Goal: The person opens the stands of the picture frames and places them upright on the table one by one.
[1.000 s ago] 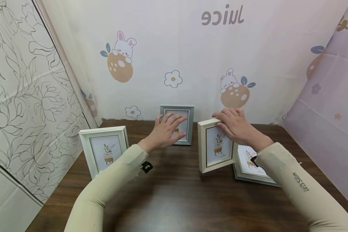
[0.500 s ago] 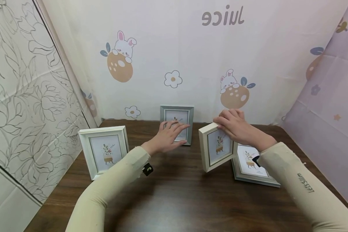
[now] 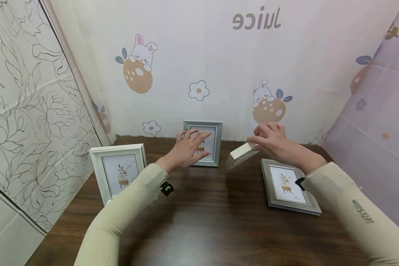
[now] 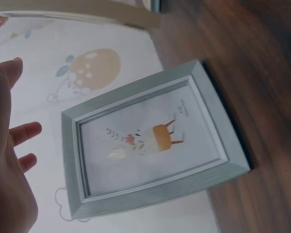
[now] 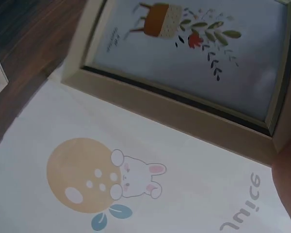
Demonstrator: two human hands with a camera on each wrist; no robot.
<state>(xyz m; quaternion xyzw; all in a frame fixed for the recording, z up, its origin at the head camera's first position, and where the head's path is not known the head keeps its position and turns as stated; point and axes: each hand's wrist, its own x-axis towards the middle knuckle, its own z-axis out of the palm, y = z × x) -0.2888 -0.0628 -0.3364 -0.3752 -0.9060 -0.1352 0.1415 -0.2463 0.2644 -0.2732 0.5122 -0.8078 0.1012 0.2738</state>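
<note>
In the head view my right hand (image 3: 280, 147) grips a cream photo frame (image 3: 242, 154) by its upper edge, fingertips and thumb at its corner. The frame hangs above the table, tipped so mostly its narrow edge shows. Its potted-plant picture (image 5: 199, 39) fills the top of the right wrist view. My left hand (image 3: 184, 150) has its fingers spread in front of a blue-grey photo frame (image 3: 218, 142), which stands upright at the back. In the left wrist view the fingers (image 4: 25, 132) are apart from that frame (image 4: 155, 141), holding nothing.
A white photo frame (image 3: 139, 157) stands at the left, partly behind my left sleeve. On the right a grey-beige photo frame (image 3: 287, 205) lies face up beside my right forearm. A printed cloth (image 3: 199, 48) closes off the back of the brown table (image 3: 199, 229).
My right hand has tilted the cream frame up, so its picture has turned out of the head view and more of the lying frame shows. My left hand has shifted only slightly.
</note>
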